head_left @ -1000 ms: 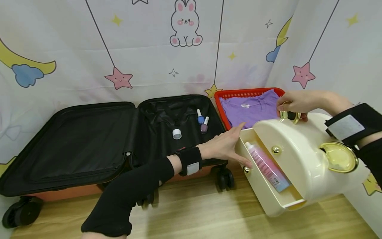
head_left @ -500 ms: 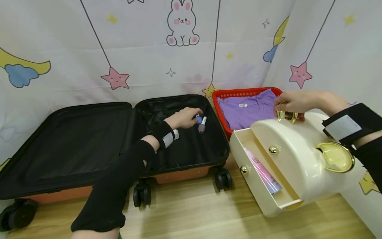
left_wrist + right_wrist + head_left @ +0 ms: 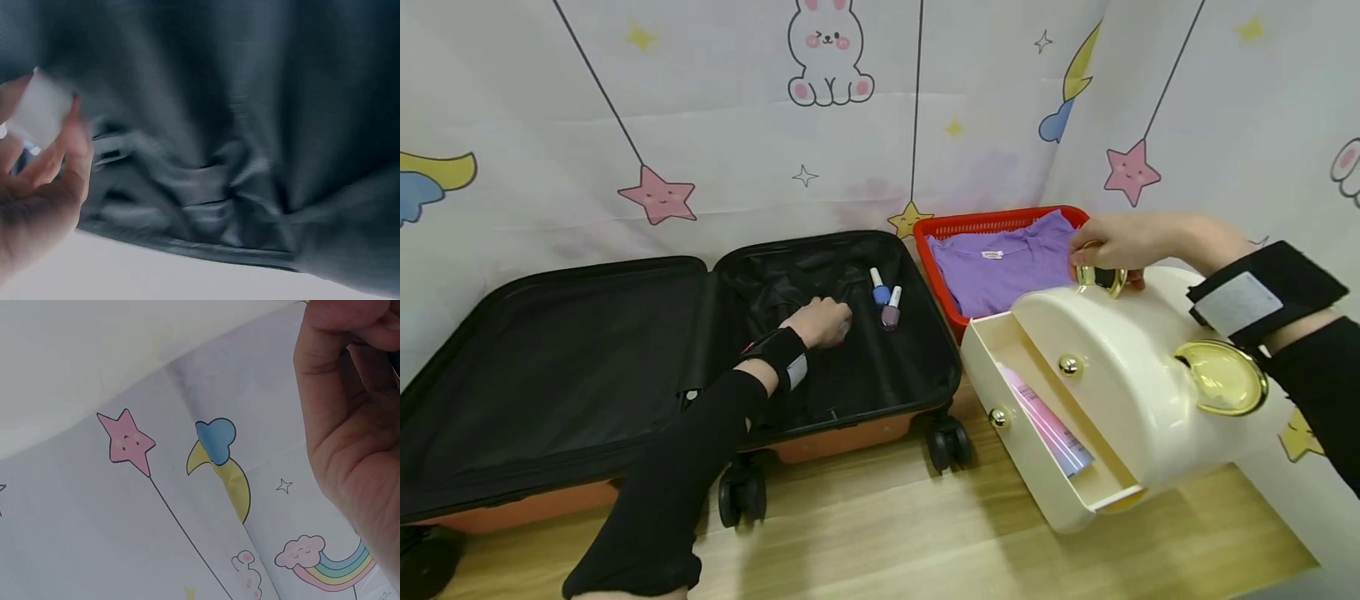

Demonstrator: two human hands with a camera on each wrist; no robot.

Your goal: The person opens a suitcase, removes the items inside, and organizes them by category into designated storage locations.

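My left hand (image 3: 820, 322) is over the right half of an open black-lined suitcase (image 3: 880, 375). In the left wrist view its fingers and thumb pinch a small white round jar (image 3: 42, 109), mostly hidden in the head view. To its right lie a blue nail polish bottle (image 3: 881, 293) and a mauve one (image 3: 891, 315). At the right, my right hand (image 3: 1120, 242) grips the gold handle (image 3: 1086, 277) on top of a cream storage box (image 3: 1120, 350). The box's lower drawer (image 3: 1030, 450) is pulled out, with a pink-and-blue tube (image 3: 1048, 421) inside.
Behind the box stands a red basket (image 3: 928, 267) with a folded purple shirt (image 3: 1000, 267). The suitcase's other half (image 3: 572, 358) lies spread to the left. Black wheels (image 3: 949, 442) stick out over the wooden floor (image 3: 865, 517).
My left hand has gone from the drawer's front edge into the suitcase, past the nail polish, and taken hold of the white jar. The right hand has kept its grip on the handle.
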